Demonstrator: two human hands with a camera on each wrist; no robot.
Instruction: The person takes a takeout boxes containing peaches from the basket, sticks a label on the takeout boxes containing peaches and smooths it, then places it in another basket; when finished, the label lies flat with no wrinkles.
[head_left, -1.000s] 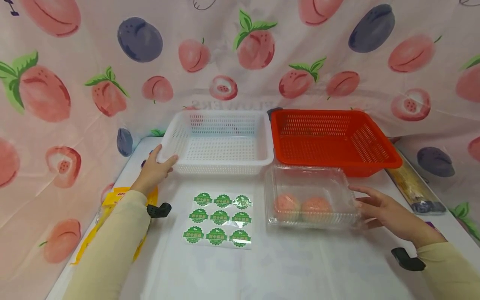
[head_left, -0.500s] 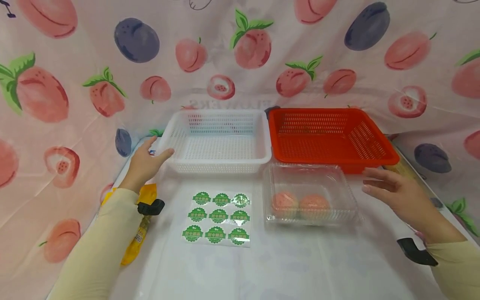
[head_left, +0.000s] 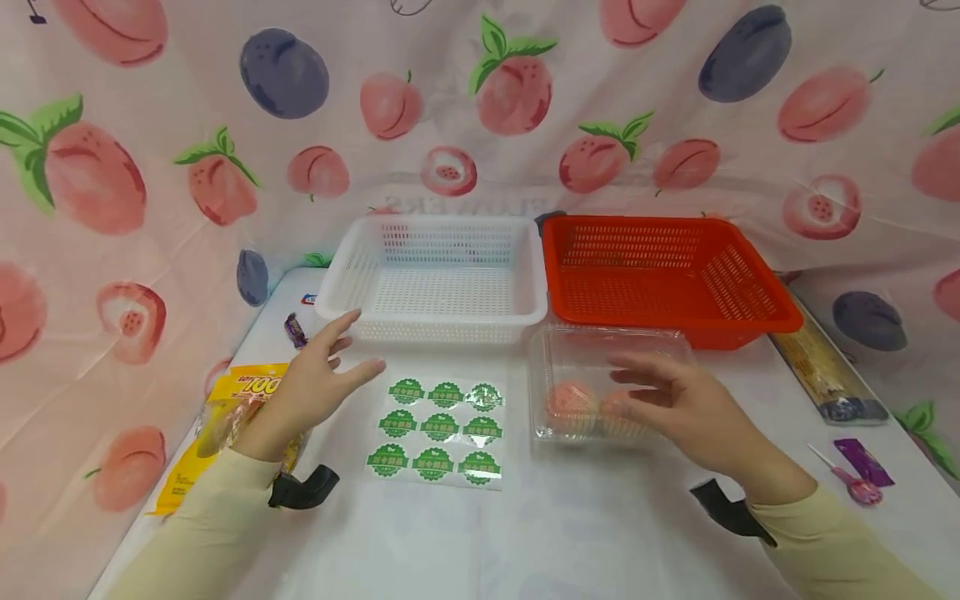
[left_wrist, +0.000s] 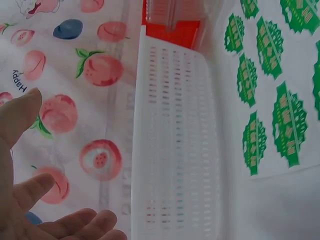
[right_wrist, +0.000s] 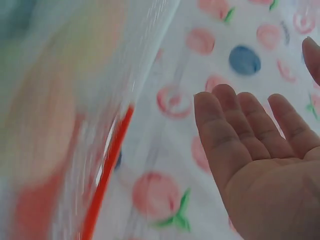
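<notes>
My left hand (head_left: 318, 379) hovers between a yellow candy bag (head_left: 187, 471) and a sheet of green round stickers (head_left: 439, 427), fingers spread and holding nothing. In the left wrist view its fingers are loose beside the white basket (left_wrist: 175, 140). My right hand (head_left: 693, 412) overlaps the right part of a clear plastic clamshell box (head_left: 555, 354) in the head view. Its fingers are extended with nothing in them, as the right wrist view also shows. Inside the closed box sit two round pink items (head_left: 572, 406), the right one partly hidden behind my fingers.
A white basket (head_left: 431, 329) and a red basket (head_left: 667, 321) stand side by side at the back. On the right lie a long clear packet (head_left: 828, 375), a purple packet (head_left: 865, 462) and a pink lollipop (head_left: 864, 492). A purple wrapped candy (head_left: 295, 331) lies left.
My left hand has left the white basket's front corner and come nearer the stickers. My right hand let go of the box's right side, moved right, then came back left over it.
</notes>
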